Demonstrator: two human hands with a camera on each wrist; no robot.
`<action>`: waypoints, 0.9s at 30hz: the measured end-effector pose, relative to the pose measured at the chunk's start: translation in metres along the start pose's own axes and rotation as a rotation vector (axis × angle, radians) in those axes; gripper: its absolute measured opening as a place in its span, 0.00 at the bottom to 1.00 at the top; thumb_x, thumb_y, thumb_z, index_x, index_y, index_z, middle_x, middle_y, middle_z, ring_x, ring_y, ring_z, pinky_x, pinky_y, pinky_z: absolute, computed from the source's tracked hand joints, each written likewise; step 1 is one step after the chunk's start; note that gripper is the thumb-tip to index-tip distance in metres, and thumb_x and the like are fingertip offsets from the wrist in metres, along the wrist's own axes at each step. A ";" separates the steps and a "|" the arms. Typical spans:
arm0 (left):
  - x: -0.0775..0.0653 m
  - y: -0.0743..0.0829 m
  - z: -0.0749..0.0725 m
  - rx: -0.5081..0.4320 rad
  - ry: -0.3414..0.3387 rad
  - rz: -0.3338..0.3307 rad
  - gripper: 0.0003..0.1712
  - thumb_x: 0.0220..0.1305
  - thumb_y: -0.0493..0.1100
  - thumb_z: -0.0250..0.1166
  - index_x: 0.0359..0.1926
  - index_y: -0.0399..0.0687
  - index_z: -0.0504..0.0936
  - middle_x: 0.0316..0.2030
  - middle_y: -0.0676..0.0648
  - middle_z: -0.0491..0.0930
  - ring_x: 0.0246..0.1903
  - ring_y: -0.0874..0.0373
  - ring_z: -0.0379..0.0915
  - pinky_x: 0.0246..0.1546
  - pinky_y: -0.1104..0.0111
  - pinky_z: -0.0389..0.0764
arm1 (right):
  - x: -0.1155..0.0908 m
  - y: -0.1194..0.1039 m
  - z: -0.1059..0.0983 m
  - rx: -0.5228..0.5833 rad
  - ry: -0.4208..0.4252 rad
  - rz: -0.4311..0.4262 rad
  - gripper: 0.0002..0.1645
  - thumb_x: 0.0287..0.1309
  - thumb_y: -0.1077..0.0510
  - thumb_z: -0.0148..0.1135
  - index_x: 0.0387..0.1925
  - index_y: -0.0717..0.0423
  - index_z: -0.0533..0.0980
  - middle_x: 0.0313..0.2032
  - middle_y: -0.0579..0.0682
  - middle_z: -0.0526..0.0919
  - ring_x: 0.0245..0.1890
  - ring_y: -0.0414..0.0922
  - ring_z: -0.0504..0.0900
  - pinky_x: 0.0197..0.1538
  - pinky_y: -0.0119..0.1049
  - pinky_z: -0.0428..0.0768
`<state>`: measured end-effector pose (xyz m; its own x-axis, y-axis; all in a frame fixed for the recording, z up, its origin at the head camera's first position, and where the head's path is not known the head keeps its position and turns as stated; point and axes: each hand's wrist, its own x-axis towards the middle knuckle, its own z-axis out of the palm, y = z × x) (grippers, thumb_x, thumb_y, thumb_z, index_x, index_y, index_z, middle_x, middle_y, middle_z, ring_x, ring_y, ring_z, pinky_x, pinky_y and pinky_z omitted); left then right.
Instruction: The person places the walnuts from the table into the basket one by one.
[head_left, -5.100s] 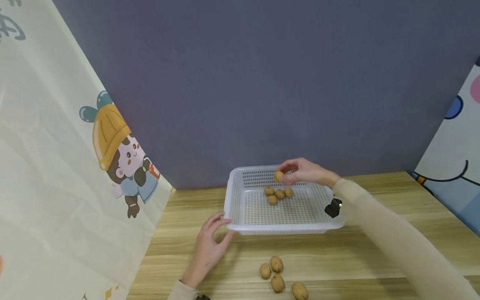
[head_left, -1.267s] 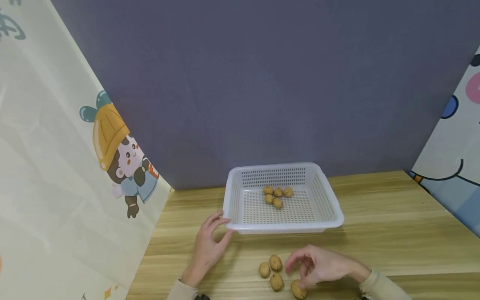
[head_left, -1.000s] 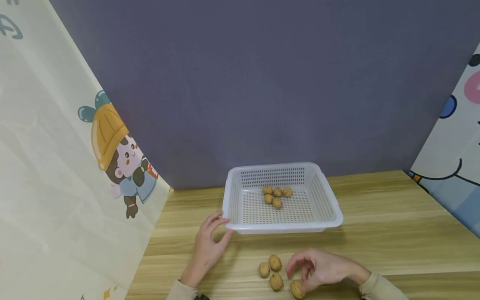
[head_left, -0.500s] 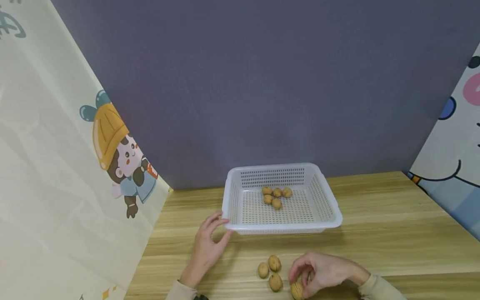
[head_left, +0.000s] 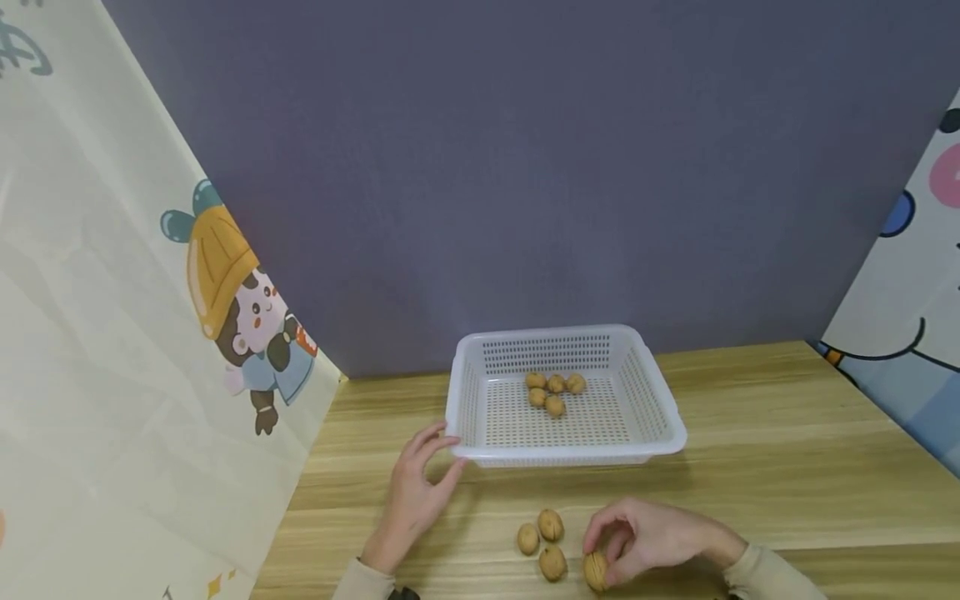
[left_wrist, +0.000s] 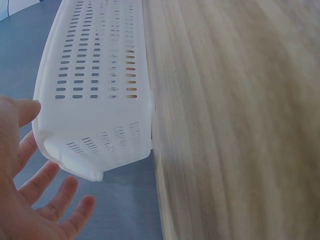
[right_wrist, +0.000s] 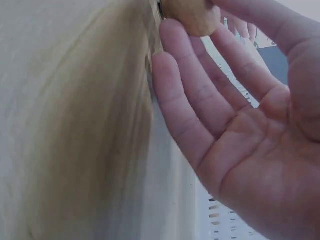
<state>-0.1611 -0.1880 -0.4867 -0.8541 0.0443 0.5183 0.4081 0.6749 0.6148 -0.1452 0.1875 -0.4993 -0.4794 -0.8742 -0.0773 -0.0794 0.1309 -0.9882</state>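
Observation:
My right hand [head_left: 651, 537] pinches a walnut [head_left: 596, 572] between thumb and fingers, low over the wooden table; in the right wrist view the same walnut [right_wrist: 192, 15] shows at the fingertips. Just left of it lie three more walnuts [head_left: 552, 563] in a loose cluster. Behind them stands a white perforated plastic basket [head_left: 566, 455], with several walnuts [head_left: 555, 384] grouped on its floor. My left hand [head_left: 417, 493] holds the basket's front left corner, thumb on one side and fingers on the other; the left wrist view shows the thumb against the rim [left_wrist: 41, 122].
The wooden table [head_left: 757, 433] runs back to a dark blue-grey panel [head_left: 525, 167] close behind the basket. A white sheet with a cartoon figure [head_left: 251, 308] flanks the left side, and another printed sheet [head_left: 885, 308] the right.
Earlier my right hand held a walnut over the basket; that walnut now lies inside with the others. The hand has come down to the table and closed on the rightmost walnut. The left hand stays put.

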 end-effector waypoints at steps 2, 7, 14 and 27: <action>0.000 0.000 0.000 0.001 0.005 0.001 0.19 0.58 0.42 0.81 0.51 0.53 0.90 0.66 0.45 0.82 0.63 0.43 0.81 0.65 0.44 0.82 | -0.002 -0.003 -0.002 0.011 0.009 -0.009 0.18 0.62 0.65 0.72 0.54 0.59 0.82 0.41 0.45 0.92 0.38 0.31 0.88 0.41 0.24 0.86; 0.000 0.000 0.000 0.006 0.012 0.004 0.19 0.57 0.42 0.82 0.51 0.53 0.90 0.66 0.44 0.82 0.63 0.43 0.81 0.65 0.44 0.83 | -0.007 -0.019 -0.012 0.039 0.022 -0.018 0.19 0.63 0.67 0.70 0.55 0.63 0.81 0.41 0.49 0.93 0.39 0.34 0.90 0.40 0.23 0.86; 0.001 0.001 0.000 -0.009 0.005 -0.007 0.19 0.58 0.41 0.81 0.51 0.53 0.90 0.66 0.41 0.82 0.64 0.42 0.80 0.66 0.43 0.82 | -0.011 -0.045 -0.024 -0.011 0.054 -0.037 0.20 0.65 0.65 0.70 0.57 0.63 0.80 0.43 0.55 0.93 0.43 0.43 0.93 0.47 0.35 0.92; 0.000 0.000 0.001 -0.016 0.000 0.008 0.19 0.58 0.40 0.81 0.51 0.53 0.89 0.66 0.41 0.81 0.63 0.42 0.80 0.65 0.42 0.82 | -0.005 -0.092 -0.036 -0.014 0.043 -0.024 0.20 0.67 0.67 0.67 0.59 0.68 0.78 0.45 0.54 0.92 0.45 0.44 0.93 0.50 0.34 0.90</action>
<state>-0.1614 -0.1873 -0.4878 -0.8511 0.0497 0.5227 0.4197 0.6627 0.6203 -0.1673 0.1969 -0.4029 -0.5140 -0.8565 -0.0476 -0.1035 0.1170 -0.9877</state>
